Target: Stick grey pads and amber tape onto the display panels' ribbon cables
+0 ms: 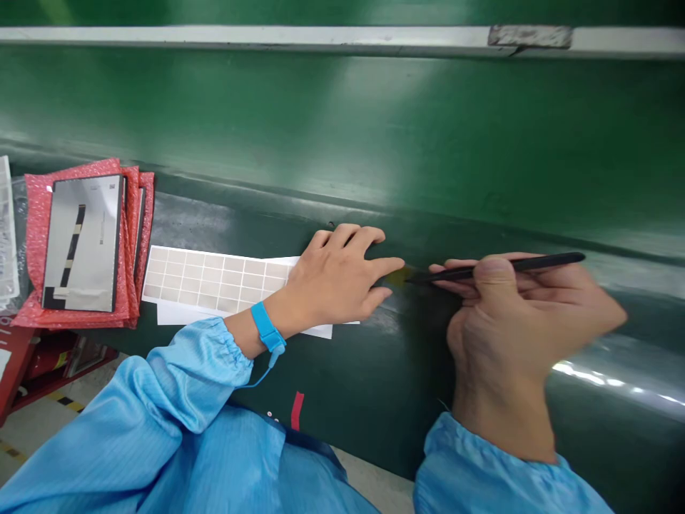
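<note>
My left hand (340, 275) lies palm down, fingers spread, over the right end of a sheet of blank labels (214, 278). A blue wrist strap (267, 332) circles that wrist. At its index fingertip is a small yellowish film piece (397, 275); whether the finger presses on it is hard to tell. My right hand (503, 321) is closed on slim black tweezers (546, 262), held like a pen. Their tips point left and reach the yellowish piece. White paper (179, 314) shows beneath the label sheet.
On the left, flat display panels (85, 243) are stacked with red bubble-wrap bags (37, 250). A strip of red tape (297, 410) sticks near the table's front edge. Behind the green work surface (353, 400) runs a pale metal rail (267, 37). A red cart (32, 378) stands below left.
</note>
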`<action>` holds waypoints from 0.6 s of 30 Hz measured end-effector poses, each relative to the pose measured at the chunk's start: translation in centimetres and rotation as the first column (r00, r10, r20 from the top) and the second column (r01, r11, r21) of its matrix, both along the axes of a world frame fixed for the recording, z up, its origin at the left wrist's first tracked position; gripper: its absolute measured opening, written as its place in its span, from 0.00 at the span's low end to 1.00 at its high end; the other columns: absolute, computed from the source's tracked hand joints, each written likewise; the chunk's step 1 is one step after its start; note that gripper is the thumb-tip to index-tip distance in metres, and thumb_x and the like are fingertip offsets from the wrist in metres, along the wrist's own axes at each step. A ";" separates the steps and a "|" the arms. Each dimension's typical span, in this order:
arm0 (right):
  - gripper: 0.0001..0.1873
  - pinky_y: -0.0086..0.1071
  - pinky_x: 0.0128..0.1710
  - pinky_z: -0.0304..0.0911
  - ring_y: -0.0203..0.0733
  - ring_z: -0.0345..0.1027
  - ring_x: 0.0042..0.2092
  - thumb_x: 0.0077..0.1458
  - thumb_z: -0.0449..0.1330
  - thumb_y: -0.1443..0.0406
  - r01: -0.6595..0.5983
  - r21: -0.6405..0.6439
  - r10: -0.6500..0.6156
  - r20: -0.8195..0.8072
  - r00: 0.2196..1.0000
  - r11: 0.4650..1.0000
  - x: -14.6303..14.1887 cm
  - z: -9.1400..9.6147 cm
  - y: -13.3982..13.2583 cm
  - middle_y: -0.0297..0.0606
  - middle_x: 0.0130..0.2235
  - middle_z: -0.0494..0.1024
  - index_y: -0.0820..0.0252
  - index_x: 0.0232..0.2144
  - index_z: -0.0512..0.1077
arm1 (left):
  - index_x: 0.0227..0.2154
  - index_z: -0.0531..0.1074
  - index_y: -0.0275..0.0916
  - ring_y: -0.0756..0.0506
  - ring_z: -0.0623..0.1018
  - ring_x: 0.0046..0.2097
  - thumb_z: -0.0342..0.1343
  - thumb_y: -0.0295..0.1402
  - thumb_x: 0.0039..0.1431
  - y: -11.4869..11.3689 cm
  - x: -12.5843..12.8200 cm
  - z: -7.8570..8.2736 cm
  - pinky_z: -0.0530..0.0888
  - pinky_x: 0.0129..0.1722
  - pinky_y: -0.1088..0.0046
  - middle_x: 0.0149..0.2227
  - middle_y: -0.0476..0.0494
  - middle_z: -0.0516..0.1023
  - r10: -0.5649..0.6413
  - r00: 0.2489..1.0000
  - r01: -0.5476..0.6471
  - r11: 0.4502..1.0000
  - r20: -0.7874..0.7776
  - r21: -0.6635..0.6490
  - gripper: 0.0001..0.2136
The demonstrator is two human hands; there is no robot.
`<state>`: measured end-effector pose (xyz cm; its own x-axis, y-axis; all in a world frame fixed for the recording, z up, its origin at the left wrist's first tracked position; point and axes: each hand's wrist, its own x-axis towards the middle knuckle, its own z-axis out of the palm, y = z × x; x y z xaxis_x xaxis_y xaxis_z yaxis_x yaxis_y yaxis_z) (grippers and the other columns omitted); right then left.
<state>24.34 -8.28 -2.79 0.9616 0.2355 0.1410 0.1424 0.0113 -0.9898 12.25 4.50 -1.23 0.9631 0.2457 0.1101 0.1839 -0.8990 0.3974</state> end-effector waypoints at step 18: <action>0.15 0.31 0.24 0.72 0.46 0.74 0.29 0.48 0.68 0.61 0.000 -0.010 0.000 0.010 1.000 1.000 -0.4 0.3 0.2 0.45 0.28 0.74 0.67 0.31 0.70 | 0.55 0.78 0.51 0.37 0.67 0.63 0.58 0.39 0.67 -0.1 0.1 -0.2 0.65 0.55 0.58 0.63 0.41 0.69 0.004 1.000 -0.004 1.000 0.001 -0.005 0.15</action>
<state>23.97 -8.10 -2.44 0.9603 0.2366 0.1479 0.1519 0.0015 -0.9884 12.30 4.38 -1.47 0.9619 0.2503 0.1103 0.1872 -0.8963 0.4020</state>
